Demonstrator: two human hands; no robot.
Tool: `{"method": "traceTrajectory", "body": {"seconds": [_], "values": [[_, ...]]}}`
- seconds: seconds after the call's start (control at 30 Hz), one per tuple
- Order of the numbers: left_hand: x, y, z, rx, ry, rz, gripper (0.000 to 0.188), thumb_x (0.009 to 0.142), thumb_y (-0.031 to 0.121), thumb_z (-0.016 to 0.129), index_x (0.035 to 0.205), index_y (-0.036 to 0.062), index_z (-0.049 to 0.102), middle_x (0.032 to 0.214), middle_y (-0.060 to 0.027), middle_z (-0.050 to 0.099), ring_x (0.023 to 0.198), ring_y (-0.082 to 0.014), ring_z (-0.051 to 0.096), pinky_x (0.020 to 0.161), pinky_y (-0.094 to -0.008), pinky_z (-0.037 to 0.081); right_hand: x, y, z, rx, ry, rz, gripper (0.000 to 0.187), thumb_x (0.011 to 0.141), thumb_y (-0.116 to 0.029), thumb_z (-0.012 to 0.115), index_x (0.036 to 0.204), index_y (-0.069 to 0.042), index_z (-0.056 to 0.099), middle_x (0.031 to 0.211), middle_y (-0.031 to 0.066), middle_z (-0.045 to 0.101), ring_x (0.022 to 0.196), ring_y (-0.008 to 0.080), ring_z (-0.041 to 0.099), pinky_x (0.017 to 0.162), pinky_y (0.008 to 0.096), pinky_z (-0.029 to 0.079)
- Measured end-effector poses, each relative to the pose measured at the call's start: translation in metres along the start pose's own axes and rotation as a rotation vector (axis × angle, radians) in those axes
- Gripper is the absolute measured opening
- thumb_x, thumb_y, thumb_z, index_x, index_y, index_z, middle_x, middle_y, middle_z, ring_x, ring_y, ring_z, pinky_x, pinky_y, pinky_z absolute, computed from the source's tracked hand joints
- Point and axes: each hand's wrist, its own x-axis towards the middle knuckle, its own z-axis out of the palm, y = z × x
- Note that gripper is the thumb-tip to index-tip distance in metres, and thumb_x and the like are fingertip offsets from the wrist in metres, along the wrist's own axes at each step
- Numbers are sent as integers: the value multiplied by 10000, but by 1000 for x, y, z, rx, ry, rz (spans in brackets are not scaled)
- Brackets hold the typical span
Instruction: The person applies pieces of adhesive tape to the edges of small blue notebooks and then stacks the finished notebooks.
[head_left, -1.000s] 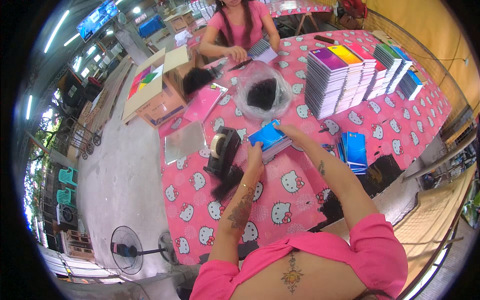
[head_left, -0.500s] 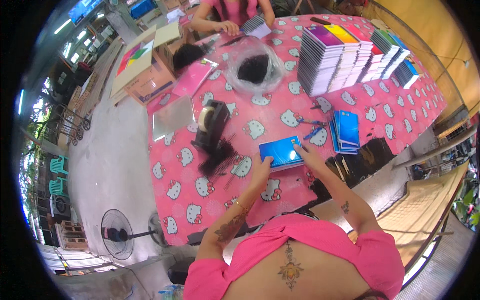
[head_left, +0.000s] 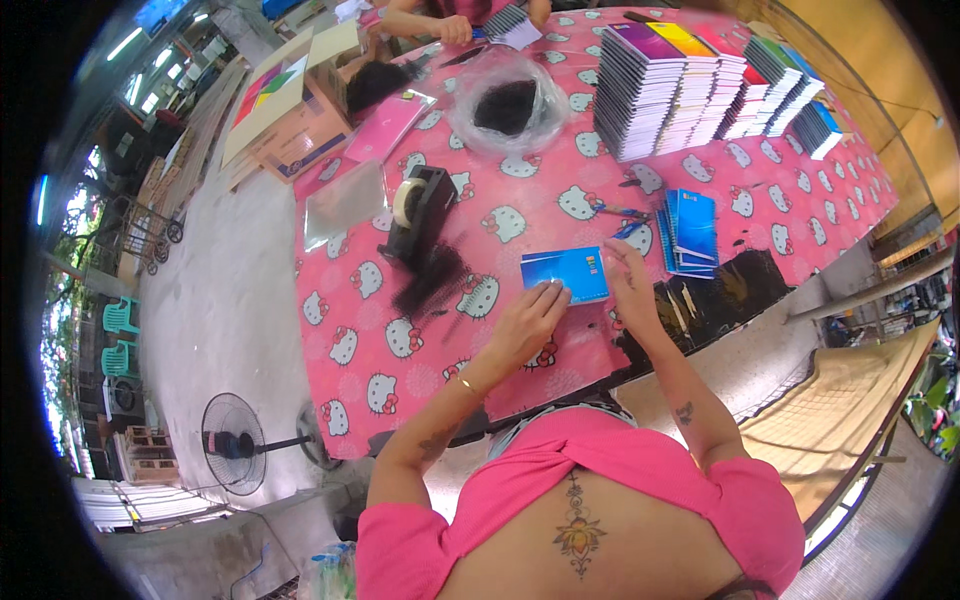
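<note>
Blue notebooks lie stacked in front of me, the top cover slightly askew from the one beneath. My left hand is closed at their near left corner, its fingers pressed together over the edge. Along their right edge, my right hand grips with bent fingers. Just right of it rests a small pile of blue spiral notebooks. Pens or a slim cutting tool lie between the two piles, too small to make out. Loose black binding coils sit left of my hands.
A black tape dispenser stands beyond the coils. Behind are a plastic bag of black coils, a pink folder, and tall notebook stacks. Across the table, another person's hand is near a notebook. A cardboard box stands left.
My left hand has shifted from the notebooks' left side onto their near edge, and my right hand has slid to their right edge. The view has tilted, moving the table upward.
</note>
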Motion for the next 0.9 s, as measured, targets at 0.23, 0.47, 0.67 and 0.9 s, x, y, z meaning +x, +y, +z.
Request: {"method": "traceTrajectory", "body": {"seconds": [0.23,0.47,0.67,0.9], "values": [[36,1,-43,-74,-51,-155,377,802,56,611,1178,24,607,1108,-124,663,1048,-289,620,923,-393,480,18,-21,-7,282,-182,-169,489,937,-249,651,1353,-52,486,1367,143,528,1298,223,478,1044,375,407],[43,2,-30,-139,231,-322,404,855,24,610,1254,84,598,1249,-209,535,1162,-356,530,956,-455,443,18,-2,6,208,-233,-66,500,818,-111,769,1244,-65,510,1125,92,623,1022,163,591,889,309,485],[31,9,5,-550,373,-562,325,894,33,594,1219,58,596,1308,-205,467,1179,-374,497,989,-452,416,24,12,16,267,-254,2,353,848,-98,747,1149,-85,562,970,15,606,920,104,565,827,281,472],[18,2,6,-601,514,-689,307,900,70,609,1203,23,597,1076,-166,574,1042,-315,564,925,-396,449,33,21,4,222,-387,38,190,868,-90,726,1019,-79,611,869,-35,575,848,62,512,757,251,425]]}}
